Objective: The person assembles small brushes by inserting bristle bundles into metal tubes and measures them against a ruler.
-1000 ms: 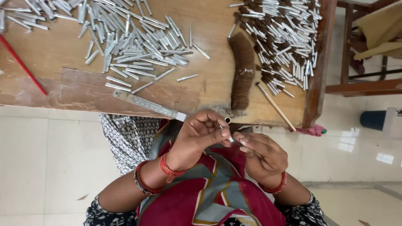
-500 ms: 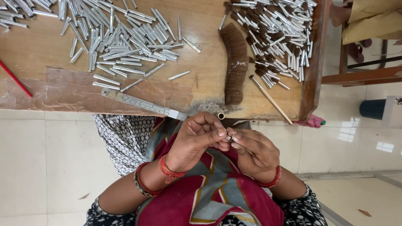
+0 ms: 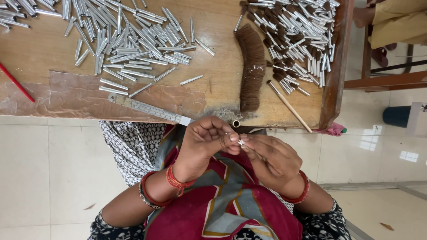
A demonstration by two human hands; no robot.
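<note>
My left hand and my right hand meet over my lap, just below the wooden table's near edge. Their fingertips pinch one small silver metal tube between them. Both wrists wear red bangles. On the table lies a curved bundle of brown bristle hair. To its left spreads a heap of empty silver tubes. At the right lies a pile of tubes with brown bristle tips.
A steel ruler lies along the table's front edge. A thin wooden stick rests near the right corner, a red stick at the far left. A small open tube end sits at the edge. A seated person's legs show top right.
Both hands have kept together at the lap, fingers shifting slightly on the small tube. The view has drifted, so the table sits a little further left in the picture.
</note>
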